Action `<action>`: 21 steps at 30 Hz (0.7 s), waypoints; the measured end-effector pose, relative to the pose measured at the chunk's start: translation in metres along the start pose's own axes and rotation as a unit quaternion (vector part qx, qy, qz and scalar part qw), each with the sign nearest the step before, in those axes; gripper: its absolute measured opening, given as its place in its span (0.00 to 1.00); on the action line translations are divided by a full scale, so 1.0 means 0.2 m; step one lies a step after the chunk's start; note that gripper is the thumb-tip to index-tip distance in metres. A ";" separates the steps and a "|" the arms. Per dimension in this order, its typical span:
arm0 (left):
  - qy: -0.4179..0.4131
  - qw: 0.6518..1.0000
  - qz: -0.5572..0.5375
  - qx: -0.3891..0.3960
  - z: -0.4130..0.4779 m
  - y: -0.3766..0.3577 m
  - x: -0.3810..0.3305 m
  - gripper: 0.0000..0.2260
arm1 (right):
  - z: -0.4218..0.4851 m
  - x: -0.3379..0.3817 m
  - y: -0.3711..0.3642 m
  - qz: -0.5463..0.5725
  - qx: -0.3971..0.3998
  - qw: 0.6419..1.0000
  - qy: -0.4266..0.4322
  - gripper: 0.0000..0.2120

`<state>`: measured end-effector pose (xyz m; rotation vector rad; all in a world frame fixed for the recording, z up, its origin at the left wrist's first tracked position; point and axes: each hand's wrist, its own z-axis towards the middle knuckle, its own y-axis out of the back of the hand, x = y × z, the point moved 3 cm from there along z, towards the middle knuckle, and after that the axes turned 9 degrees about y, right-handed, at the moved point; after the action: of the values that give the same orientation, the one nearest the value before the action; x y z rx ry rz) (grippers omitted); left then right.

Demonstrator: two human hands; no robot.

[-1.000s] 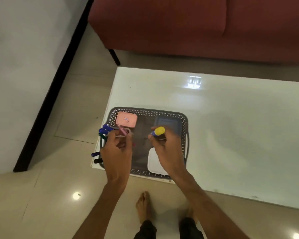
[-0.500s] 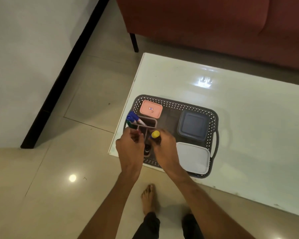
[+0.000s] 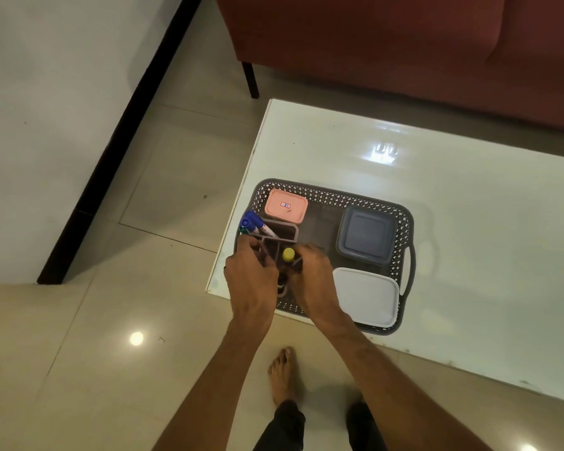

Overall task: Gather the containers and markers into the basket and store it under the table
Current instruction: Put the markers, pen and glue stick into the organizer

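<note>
Yellow-capped marker (image 3: pixel 288 254) stands pinched in right hand's (image 3: pixel 314 283) fingers (image 3: pixel 304 256), inside the basket (image 3: pixel 339 198).

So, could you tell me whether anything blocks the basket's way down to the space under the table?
Nothing visible does: only the person's foot stands on the floor near the basket; the tabletop hides the space beneath.

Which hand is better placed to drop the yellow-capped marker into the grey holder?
Right. The right hand pinches the yellow-capped marker at the grey holder, likely needing only to release it; the left hand grips the holder's left edge, apparently steadying it.
</note>
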<state>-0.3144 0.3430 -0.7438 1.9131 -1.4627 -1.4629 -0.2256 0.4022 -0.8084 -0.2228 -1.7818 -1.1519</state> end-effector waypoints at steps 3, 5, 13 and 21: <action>0.001 1.000 -0.011 0.008 -0.02 0.01 0.01 0.17 | -0.01 0.01 -0.01 0.017 -0.002 1.000 -0.002 0.11; -0.003 1.000 -0.011 0.010 -0.02 0.02 0.01 0.16 | -0.01 0.01 -0.01 0.036 -0.002 0.999 -0.004 0.11; -0.015 1.000 -0.021 0.009 -0.03 0.04 0.01 0.15 | -0.01 0.01 -0.02 0.044 0.009 0.999 -0.012 0.11; -0.026 0.999 -0.028 0.017 -0.04 0.04 0.00 0.13 | -0.03 0.00 0.01 0.033 0.003 0.999 -0.017 0.14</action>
<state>-0.3119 0.3360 -0.7340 1.9667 -1.4768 -1.5320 -0.2214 0.3978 -0.8065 -0.2969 -1.7952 -1.1010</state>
